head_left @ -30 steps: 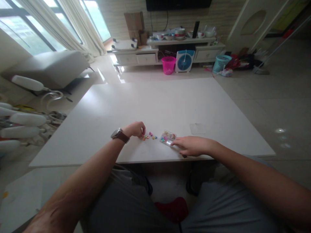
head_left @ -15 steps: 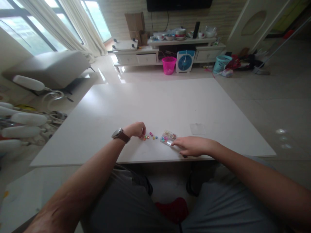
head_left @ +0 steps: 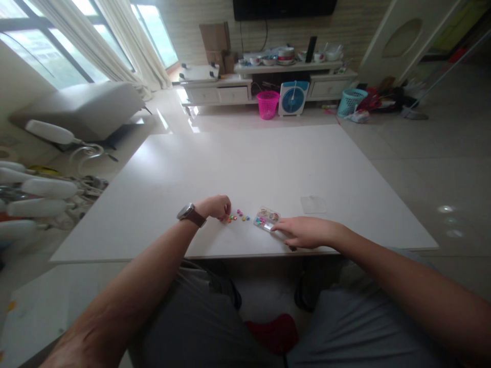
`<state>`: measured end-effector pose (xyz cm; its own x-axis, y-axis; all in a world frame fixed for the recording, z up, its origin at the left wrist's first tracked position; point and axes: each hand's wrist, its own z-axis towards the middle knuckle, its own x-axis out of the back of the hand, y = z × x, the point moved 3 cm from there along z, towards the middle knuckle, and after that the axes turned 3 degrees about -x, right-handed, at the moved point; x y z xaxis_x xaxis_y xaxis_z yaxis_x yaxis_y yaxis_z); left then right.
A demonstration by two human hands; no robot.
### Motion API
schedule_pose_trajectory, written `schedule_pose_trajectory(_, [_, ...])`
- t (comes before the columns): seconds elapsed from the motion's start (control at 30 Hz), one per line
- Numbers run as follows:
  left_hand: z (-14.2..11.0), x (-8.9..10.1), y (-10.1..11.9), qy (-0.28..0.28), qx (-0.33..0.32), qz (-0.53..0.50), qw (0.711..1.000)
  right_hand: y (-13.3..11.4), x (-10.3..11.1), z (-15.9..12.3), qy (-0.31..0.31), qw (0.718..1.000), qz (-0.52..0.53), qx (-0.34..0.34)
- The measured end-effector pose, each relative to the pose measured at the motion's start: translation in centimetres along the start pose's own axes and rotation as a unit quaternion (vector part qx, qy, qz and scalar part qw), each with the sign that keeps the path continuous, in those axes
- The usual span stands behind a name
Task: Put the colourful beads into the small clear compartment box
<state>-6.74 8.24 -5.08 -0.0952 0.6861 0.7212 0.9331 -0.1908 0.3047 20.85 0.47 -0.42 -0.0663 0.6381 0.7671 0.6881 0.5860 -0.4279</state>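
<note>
Small coloured beads (head_left: 238, 215) lie scattered on the white table (head_left: 245, 168) near its front edge. My left hand (head_left: 217, 206), with a watch on the wrist, is curled with its fingertips pinched at the left end of the beads. What it pinches is too small to see. A small clear compartment box (head_left: 266, 217) holding coloured beads sits just right of them. My right hand (head_left: 303, 231) lies on the table with its fingers stretched out, the fingertips touching the near edge of the box.
A flat clear lid (head_left: 313, 204) lies on the table right of the box. Beyond the table stand a low white cabinet (head_left: 230, 92), a pink basket (head_left: 267, 104), a blue fan (head_left: 293, 96) and a teal basket (head_left: 351, 101). A grey sofa (head_left: 80, 107) is at the left.
Both hands stay almost where they were; the view has shifted slightly.
</note>
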Motion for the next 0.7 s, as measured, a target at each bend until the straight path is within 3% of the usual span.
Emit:
schedule_pose_trajectory(0.2, [-0.3, 0.3, 0.1, -0.018, -0.017, 0.008, 1.0, 0.1, -0.1, 0.0, -0.002, 1.0, 0.001, -0.004])
schedule_pose_trajectory(0.37, [-1.6, 1.9, 0.7, 0.073, -0.08, -0.012, 0.994, 0.0, 0.0, -0.2, -0.006, 1.0, -0.003, -0.009])
schedule_pose_trajectory(0.5, [-1.9, 2.1, 1.1, 0.077, -0.138, -0.06, 0.986, 0.0, 0.0, -0.1, -0.004, 1.0, -0.005, -0.008])
schedule_pose_trajectory(0.7, [-1.5, 1.7, 1.6, 0.086, -0.164, -0.041, 0.982, 0.1, -0.1, -0.1, 0.003, 1.0, -0.003, -0.007])
